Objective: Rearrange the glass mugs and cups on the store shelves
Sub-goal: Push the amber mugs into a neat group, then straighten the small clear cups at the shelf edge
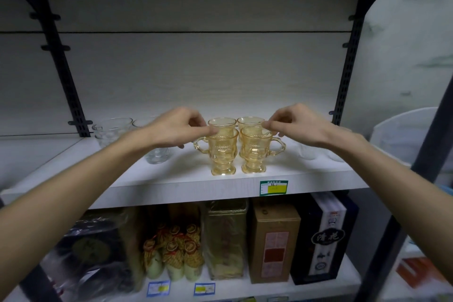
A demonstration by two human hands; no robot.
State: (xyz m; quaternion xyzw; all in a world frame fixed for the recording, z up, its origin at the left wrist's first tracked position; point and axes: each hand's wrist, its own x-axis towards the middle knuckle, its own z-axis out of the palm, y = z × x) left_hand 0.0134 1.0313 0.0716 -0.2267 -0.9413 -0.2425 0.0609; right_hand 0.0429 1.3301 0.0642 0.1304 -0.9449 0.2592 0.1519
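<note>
The shelf (171, 179) is a white board between dark slotted uprights, with bare surface in front of the glassware up to its front edge and much open height above. A green and yellow price tag (273, 187) sits on that edge.

Four amber mugs (223, 152) stand at mid-shelf in two rows of two, close together; the front pair's handles point outward, and the rear pair is half hidden behind them.

The left hand (177, 129) has fingers pinched narrow at the rim of the rear-left mug. The right hand (297, 125) is pinched likewise at the rim of the rear-right mug. Whether either pinch actually closes on the rim cannot be told.

Clear cups (112, 130) stand left of the mugs, partly covered by the left forearm. More clear glass at the right end is faint and hard to make out.

Boxes (274, 243) fill the lower shelf.
</note>
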